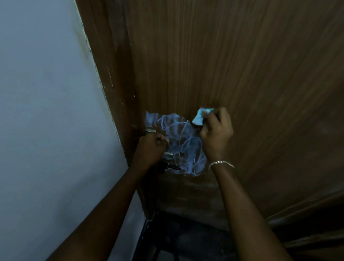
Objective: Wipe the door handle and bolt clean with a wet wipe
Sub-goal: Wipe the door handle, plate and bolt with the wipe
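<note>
The left hand (151, 147) is curling tightly round what looks like the door handle (150, 130), near the left edge of the door (241, 52); only the handle's metal ends are showing past the fist. The right hand (216, 131) is pinching a crumpled pale wet wipe (199, 117) and holding it close to the wood, though contact is unclear, above and to the right of the metalwork, apart from it. A dark rod, probably the bolt (171, 167), is sitting just below the left hand, with nothing touching it. Between the hands a patch of blue scribble (184, 145) is showing on the door. The picture is dim, so whether the metal is already clean is impossible to tell; judging by where the wipe is, the handle and bolt are both still waiting for wiping. No packet, bin or other container is showing, so there are no contents to report.
</note>
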The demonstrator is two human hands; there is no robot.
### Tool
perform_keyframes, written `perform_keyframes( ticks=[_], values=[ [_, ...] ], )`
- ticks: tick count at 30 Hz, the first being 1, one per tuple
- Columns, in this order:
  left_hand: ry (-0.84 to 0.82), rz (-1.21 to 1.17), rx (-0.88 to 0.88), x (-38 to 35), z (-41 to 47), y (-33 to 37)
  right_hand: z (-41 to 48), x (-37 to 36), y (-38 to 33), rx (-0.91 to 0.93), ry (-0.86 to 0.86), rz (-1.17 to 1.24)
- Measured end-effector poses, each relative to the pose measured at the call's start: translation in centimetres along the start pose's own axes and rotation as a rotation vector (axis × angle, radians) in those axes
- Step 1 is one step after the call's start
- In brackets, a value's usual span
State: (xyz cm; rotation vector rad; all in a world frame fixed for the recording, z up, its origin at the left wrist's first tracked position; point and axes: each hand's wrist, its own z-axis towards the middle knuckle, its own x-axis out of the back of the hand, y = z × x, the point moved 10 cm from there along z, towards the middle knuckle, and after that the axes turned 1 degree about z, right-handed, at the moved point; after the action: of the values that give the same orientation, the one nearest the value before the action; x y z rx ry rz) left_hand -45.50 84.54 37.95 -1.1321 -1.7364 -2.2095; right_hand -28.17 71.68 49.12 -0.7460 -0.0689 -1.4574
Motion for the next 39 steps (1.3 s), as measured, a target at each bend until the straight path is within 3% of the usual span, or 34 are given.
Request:
perform_keyframes(
  ticks=[2,5,7,10,13,16,19,21,24,26,29,33,37,39],
  values=[
    [0.009,0.002,-0.004,0.2,-0.1,0.3,-1.8,0.5,1.7,-0.067,-0.05,0.006],
    [0.022,-0.004,-0.015,0.4,-0.2,0.7,0.1,3.2,2.7,-0.144,0.127,0.095],
    [0.025,-0.018,-0.033,0.3,-0.1,1.4,2.6,3.4,1.0,-0.079,0.188,0.099],
    [0.026,-0.046,-0.035,0.0,0.1,2.0,2.0,0.3,-1.7,0.027,0.015,0.038],
    [0.041,-0.04,-0.031,0.2,-0.1,1.8,-1.7,-0.5,1.2,-0.05,-0.139,-0.031],
    [0.047,-0.031,-0.012,0.5,-0.4,1.1,-0.9,3.3,3.9,-0.162,0.054,0.043],
    [0.058,-0.054,0.024,0.4,-0.4,0.8,2.2,4.7,2.5,-0.122,0.212,0.101],
    [0.06,-0.075,0.024,0.2,-0.3,1.2,2.8,2.8,0.2,-0.058,0.165,0.079],
    [0.07,-0.074,0.01,0.1,-0.2,1.7,-0.2,-0.9,-0.6,0.039,-0.047,-0.01],
    [0.082,-0.07,0.019,0.4,-0.2,1.3,-2.8,-1.2,2.0,-0.041,-0.134,-0.031],
    [0.089,-0.078,0.051,0.7,-0.2,0.2,-3.0,2.1,5.0,-0.17,0.036,0.05],
    [0.081,-0.09,0.057,0.5,-0.3,0.1,1.5,2.9,2.4,-0.116,0.19,0.113],
    [0.081,-0.104,0.053,0.5,-0.2,0.5,-0.7,-2.1,-1.3,-0.003,-0.086,0.029],
    [0.089,-0.099,0.049,0.8,-0.4,0.3,-3.1,-2.1,0.7,-0.061,-0.152,0.009]
  ],
)
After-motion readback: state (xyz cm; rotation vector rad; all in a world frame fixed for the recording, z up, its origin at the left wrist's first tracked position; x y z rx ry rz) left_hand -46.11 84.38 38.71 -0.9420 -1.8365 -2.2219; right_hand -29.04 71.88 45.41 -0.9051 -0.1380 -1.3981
